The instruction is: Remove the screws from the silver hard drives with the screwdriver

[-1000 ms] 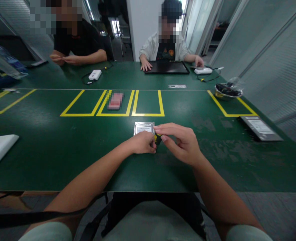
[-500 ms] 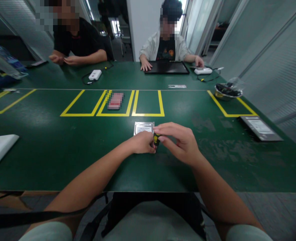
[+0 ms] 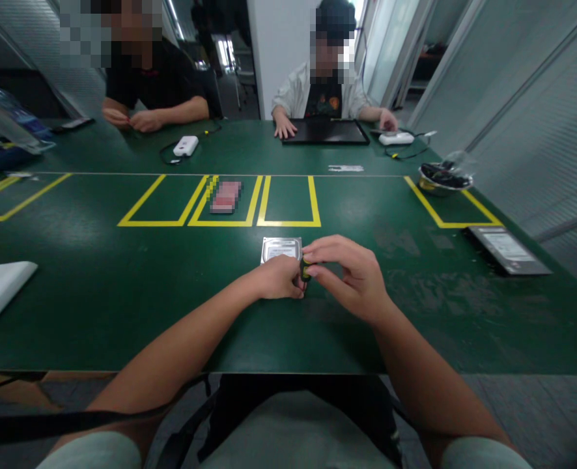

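A silver hard drive (image 3: 279, 246) with a pale label lies flat on the green table in front of me. My left hand (image 3: 279, 279) is closed over its near side and hides that part. A short screwdriver (image 3: 305, 268) with a black and yellow handle stands almost upright at the drive's right side. Thumb and fingertips of my right hand (image 3: 350, 273) pinch its handle. The screwdriver's tip is down by my left fingertips; what it touches there is too small to tell.
Yellow tape frames (image 3: 288, 224) mark the table, one around a blurred reddish item (image 3: 226, 197). A larger drive (image 3: 508, 251) and a metal bowl (image 3: 445, 189) sit at right, a white case (image 3: 0, 293) at left. Across the table, two people sit; one touches a dark panel (image 3: 325, 131).
The screwdriver handle has turned and stands a little more upright between my right fingers. My left hand and the drive have stayed in place.
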A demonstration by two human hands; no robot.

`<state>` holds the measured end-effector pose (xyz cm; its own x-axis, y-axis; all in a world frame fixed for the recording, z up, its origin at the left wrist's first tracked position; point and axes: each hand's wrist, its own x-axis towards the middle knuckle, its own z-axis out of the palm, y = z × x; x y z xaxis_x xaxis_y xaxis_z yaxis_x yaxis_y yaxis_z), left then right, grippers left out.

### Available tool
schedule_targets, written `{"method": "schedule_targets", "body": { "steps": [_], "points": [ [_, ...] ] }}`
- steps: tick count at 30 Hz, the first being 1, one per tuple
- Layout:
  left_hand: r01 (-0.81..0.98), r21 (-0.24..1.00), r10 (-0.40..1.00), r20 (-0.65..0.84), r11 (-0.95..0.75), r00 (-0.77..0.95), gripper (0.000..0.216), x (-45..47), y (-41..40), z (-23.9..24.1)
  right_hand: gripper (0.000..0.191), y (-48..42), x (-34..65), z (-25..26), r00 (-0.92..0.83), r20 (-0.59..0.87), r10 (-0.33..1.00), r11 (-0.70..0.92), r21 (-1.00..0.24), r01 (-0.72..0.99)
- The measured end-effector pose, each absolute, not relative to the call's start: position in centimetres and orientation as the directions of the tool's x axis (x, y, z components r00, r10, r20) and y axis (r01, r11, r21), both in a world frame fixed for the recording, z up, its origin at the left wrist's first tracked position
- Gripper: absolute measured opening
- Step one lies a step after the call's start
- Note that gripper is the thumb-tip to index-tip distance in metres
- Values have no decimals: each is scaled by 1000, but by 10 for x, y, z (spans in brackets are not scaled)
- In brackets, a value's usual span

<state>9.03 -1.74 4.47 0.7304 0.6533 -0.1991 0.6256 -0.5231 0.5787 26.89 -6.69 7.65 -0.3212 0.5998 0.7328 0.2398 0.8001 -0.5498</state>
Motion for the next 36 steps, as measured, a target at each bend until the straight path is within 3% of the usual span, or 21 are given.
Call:
{"method": "schedule_targets", "body": {
  "steps": [4, 10, 19, 24, 27, 33, 36],
  "points": [
    [648, 548, 650, -230, -529, 724, 9, 91, -17, 46, 15, -68, 269, 75, -245, 738, 629, 771, -551, 318],
    [612, 617, 648, -207, -495, 733, 17, 90, -16, 42, 28, -72, 271, 78, -335, 712, 617, 786, -572, 235],
    [629, 580, 642, -223, -518, 734, 10, 91, -16, 45, 16, -70, 269, 75, -232, 746, 624, 774, -549, 315],
    [629, 607, 655, -223, -486, 722, 12, 91, -16, 41, 30, -72, 271, 77, -317, 720, 618, 786, -574, 229],
    [623, 604, 658, -205, -498, 725, 13, 91, -17, 41, 28, -70, 270, 77, -347, 725, 595, 803, -560, 205],
    [639, 556, 643, -228, -531, 732, 11, 91, -16, 44, 20, -69, 268, 71, -219, 752, 622, 771, -540, 336],
    [648, 555, 641, -246, -521, 727, 10, 91, -15, 42, 24, -71, 269, 71, -234, 745, 625, 776, -557, 297]
  ]
}}
